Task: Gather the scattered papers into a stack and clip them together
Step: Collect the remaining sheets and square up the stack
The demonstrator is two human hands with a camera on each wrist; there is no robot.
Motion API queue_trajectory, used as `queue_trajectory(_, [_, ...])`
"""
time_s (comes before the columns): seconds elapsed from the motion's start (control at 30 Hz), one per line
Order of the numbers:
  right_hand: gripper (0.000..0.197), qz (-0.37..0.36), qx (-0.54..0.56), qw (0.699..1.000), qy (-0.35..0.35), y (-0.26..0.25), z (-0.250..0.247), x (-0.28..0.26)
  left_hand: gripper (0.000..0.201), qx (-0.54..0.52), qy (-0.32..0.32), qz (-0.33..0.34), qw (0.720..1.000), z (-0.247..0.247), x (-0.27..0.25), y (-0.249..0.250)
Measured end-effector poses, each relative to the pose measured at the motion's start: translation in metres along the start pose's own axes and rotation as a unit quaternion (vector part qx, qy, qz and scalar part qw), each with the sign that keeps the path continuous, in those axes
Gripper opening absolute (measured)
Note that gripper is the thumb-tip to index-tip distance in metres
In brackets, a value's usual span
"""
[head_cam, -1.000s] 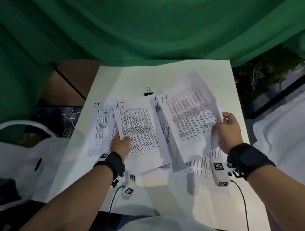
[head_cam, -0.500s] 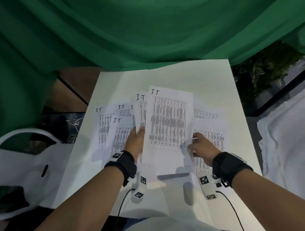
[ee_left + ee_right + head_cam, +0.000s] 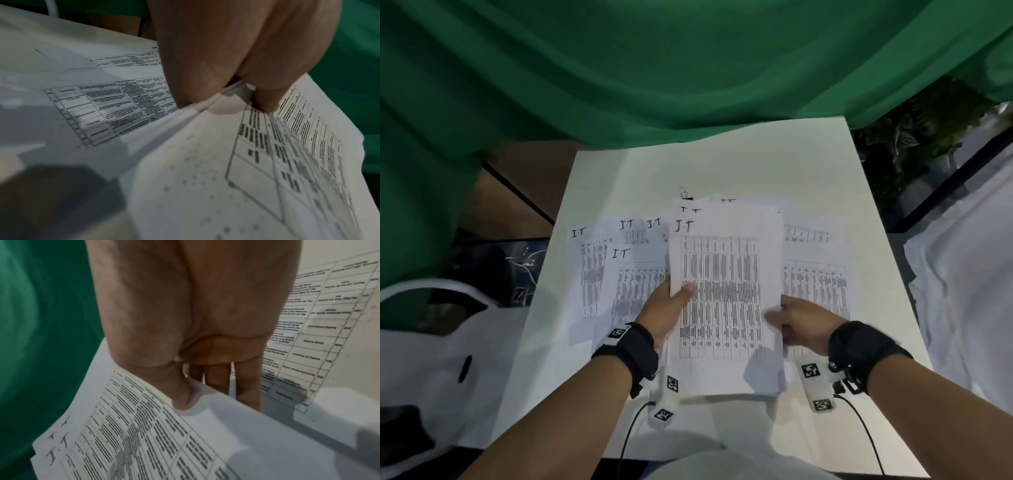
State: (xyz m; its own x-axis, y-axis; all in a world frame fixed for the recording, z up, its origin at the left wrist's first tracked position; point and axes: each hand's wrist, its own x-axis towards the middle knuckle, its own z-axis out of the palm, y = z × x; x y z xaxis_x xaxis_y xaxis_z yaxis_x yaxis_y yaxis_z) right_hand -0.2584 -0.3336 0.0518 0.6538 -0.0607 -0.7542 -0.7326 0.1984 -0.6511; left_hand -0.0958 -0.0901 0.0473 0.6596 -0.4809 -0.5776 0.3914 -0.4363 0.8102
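A small stack of printed sheets (image 3: 726,291) marked "I.T" is lifted above the white table (image 3: 722,164). My left hand (image 3: 671,308) pinches the stack's left edge, thumb on top (image 3: 265,97). My right hand (image 3: 798,322) pinches its right edge, thumb on top and fingers beneath (image 3: 180,395). Loose sheets (image 3: 633,281) lie flat on the table to the left, and more sheets (image 3: 815,274) lie to the right. A black binder clip (image 3: 686,194) peeks out just beyond the stack's far edge.
A green cloth (image 3: 688,68) hangs behind the table. A white chair or bag (image 3: 431,342) stands at the left, white fabric (image 3: 969,274) at the right, and plants (image 3: 921,130) at the far right. Cables trail from both wrist cameras at the table's near edge.
Both hands came together at the middle. The sheet from the right hand now lies squared on the left hand's sheets, and the stack sits straighter and nearer to me.
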Motion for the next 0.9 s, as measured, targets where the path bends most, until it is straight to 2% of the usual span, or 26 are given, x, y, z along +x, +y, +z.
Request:
queue_trajectory(0.03, [0.008, -0.001, -0.010, 1.000, -0.007, 0.002, 0.002, 0.002, 0.061, 0.005, -0.016, -0.003, 1.000, -0.006, -0.001, -0.002])
queue_trajectory(0.1, [0.012, -0.006, -0.037, 0.999, 0.004, 0.005, 0.007, 0.004, 0.066, 0.033, -0.017, -0.030, 0.999, -0.022, -0.001, -0.006])
queue_trajectory(0.17, [0.016, -0.012, -0.051, 0.998, 0.030, 0.007, 0.012, 0.005, 0.071, 0.091, 0.036, -0.051, 0.994, -0.043, 0.003, -0.014])
queue_trajectory(0.2, [0.017, -0.012, -0.053, 0.998, 0.041, 0.008, 0.014, 0.007, 0.070, 0.153, 0.083, -0.057, 0.983, -0.054, 0.006, -0.022])
queue_trajectory(0.27, [0.015, -0.005, -0.049, 0.997, 0.060, 0.012, 0.018, 0.010, 0.073, 0.296, 0.185, -0.076, 0.934, -0.077, 0.012, -0.041])
queue_trajectory(0.33, [0.012, 0.006, -0.038, 0.997, 0.074, 0.015, 0.023, 0.015, 0.088, 0.377, 0.228, -0.115, 0.890, -0.092, 0.009, -0.059])
queue_trajectory(0.37, [0.012, 0.009, -0.037, 0.996, 0.080, 0.014, 0.027, 0.016, 0.094, 0.386, 0.230, -0.130, 0.884, -0.098, 0.009, -0.068])
queue_trajectory(0.43, [0.012, 0.010, -0.038, 0.995, 0.094, 0.011, 0.034, 0.018, 0.102, 0.360, 0.232, -0.149, 0.891, -0.104, 0.009, -0.083])
queue_trajectory(0.53, [0.018, 0.014, -0.033, 0.994, 0.102, 0.003, 0.045, 0.022, 0.105, 0.281, 0.222, -0.152, 0.921, -0.112, 0.012, -0.095])
queue_trajectory(0.67, [0.029, 0.004, -0.019, 0.995, 0.098, -0.010, 0.055, 0.027, 0.101, 0.202, 0.232, -0.109, 0.945, -0.129, 0.009, -0.095])
queue_trajectory(0.73, [0.028, -0.003, -0.006, 0.996, 0.094, -0.015, 0.058, 0.026, 0.089, 0.168, 0.232, -0.091, 0.954, -0.137, 0.005, -0.091])
queue_trajectory(0.83, [0.023, -0.010, -0.002, 0.996, 0.094, -0.020, 0.058, 0.026, 0.046, 0.156, 0.230, -0.059, 0.959, -0.154, 0.001, -0.083])
queue_trajectory(0.87, [0.022, -0.012, -0.003, 0.995, 0.096, -0.021, 0.057, 0.026, 0.043, 0.145, 0.234, -0.051, 0.960, -0.162, 0.001, -0.082])
queue_trajectory(0.9, [0.023, -0.013, 0.000, 0.995, 0.099, -0.022, 0.056, 0.026, 0.049, 0.134, 0.240, -0.045, 0.960, -0.170, 0.003, -0.084])
